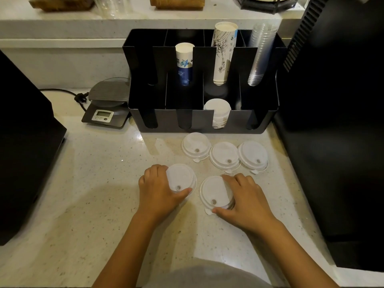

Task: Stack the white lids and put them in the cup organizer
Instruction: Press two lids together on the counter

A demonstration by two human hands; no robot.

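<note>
Several white lids lie on the speckled counter in front of the black cup organizer [257,121]. My left hand [158,190] grips one white lid [179,177] by its left rim, thumb under its front edge. My right hand [243,198] holds a second white lid [212,192] by its right side, thumb at its tab. Three more lids sit in a row behind: one [195,144], one [223,154] and one [252,154]. A stack of white lids [217,109] stands in the organizer's front row, third slot from the left.
The organizer's back row holds a blue-printed paper cup stack [184,63], a tall printed cup stack [223,55] and clear plastic cups [259,55]. A digital scale [108,107] sits to its left. Dark machines flank the counter at left [22,142] and right [332,121].
</note>
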